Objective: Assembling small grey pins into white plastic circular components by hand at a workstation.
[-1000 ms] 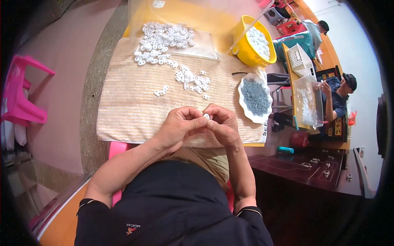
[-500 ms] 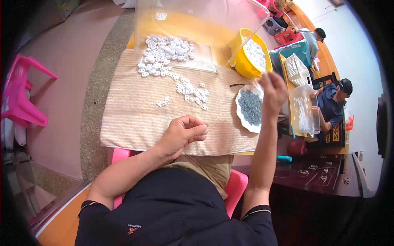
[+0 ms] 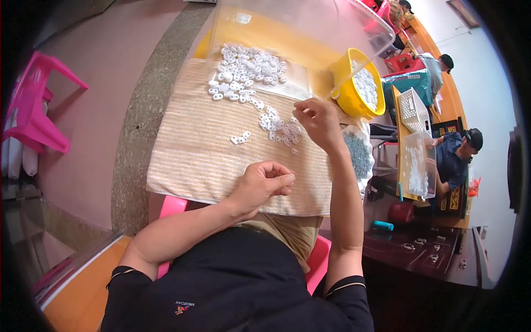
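Observation:
My left hand [image 3: 264, 185] is over the near part of a striped cloth, thumb and forefinger pinched together; whatever they hold is too small to make out. My right hand [image 3: 318, 124] hovers at the right edge of a loose cluster of small white two-holed plastic pieces [image 3: 281, 126]. Its fingertips are also drawn together, and their contents cannot be made out. Beyond lies a larger heap of the same pieces [image 3: 251, 65] at the mouth of a clear plastic bin. To the right, partly behind my right forearm, a white scalloped dish [image 3: 365, 180] holds many tiny grey pieces.
A yellow tub [image 3: 343, 91] of white pieces stands beyond the dish. The clear bin [image 3: 310, 27] rests on its side at the table's far end. Another person [image 3: 456, 152] sits at a table on the right with a clear box. A pink stool [image 3: 38, 105] stands left.
My right hand has moved left, from above the grey pieces' dish to beside the loose white pieces. My left hand keeps its pinch. The whole view has shifted slightly.

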Demonstrator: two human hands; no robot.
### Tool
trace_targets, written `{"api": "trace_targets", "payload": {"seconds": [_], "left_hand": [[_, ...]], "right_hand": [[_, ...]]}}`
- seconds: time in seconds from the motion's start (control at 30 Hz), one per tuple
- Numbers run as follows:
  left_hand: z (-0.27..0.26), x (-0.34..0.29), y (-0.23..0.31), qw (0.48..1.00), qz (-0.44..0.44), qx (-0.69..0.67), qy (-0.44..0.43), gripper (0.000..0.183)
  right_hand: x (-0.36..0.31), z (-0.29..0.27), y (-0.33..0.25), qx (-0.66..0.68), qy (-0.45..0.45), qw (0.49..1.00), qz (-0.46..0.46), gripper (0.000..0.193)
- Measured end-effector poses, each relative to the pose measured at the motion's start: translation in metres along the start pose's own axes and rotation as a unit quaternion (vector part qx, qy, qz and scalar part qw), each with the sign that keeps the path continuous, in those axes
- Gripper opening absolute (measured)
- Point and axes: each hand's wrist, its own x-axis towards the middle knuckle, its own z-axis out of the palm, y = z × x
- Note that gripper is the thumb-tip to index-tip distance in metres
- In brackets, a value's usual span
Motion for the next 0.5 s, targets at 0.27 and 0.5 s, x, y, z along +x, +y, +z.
{"api": "trace_targets", "payload": {"seconds": [0.27,0.5], "left_hand": [[0.001,-0.002,0.002,1.000,0.005,0.009,0.004,0.013],[0.002,-0.003,0.004,1.000,0.013,0.007,0.010,0.011]], "right_hand": [[0.000,0.006,-0.013,-0.125,-0.058,0.990,-0.024,0.017],[0.002,0.005,-0.018,-0.150,-0.081,0.985,-0.004,0.019]]}}
